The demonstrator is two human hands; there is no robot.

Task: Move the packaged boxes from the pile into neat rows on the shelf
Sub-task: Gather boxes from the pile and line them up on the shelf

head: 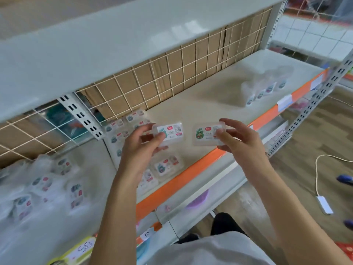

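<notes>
Two clear plastic boxes are held up over the shelf (219,96), one in each hand. The left hand (139,148) pinches the left box (170,133) at its near left corner, thumb on the label face and fingers curled behind it; its label shows a teal figure and a red mark. The right hand (242,138) grips the right box (207,134) by its right end, fingers over the top edge and thumb on the front; this label bears a green figure. The two boxes sit level with each other, apart, a gap of bare shelf showing between them. Beyond and beneath the left hand, more boxes of the same kind lie flat in rows (129,127) on the shelf, running from the wire grid back panel (172,73) toward the orange front rail (183,176). Further left of the left forearm lies a blurred pile (38,188) of the same labelled boxes, heaped loosely. Well beyond the right hand, toward the far end of the shelf, another small cluster of boxes (267,88) stands, too blurred to count. Cardboard shows behind the grid. An upper shelf board (95,44) overhangs the hands. To the right of the right arm, a white cable with an adapter (324,204) trails across the wood-look floor (305,150).
</notes>
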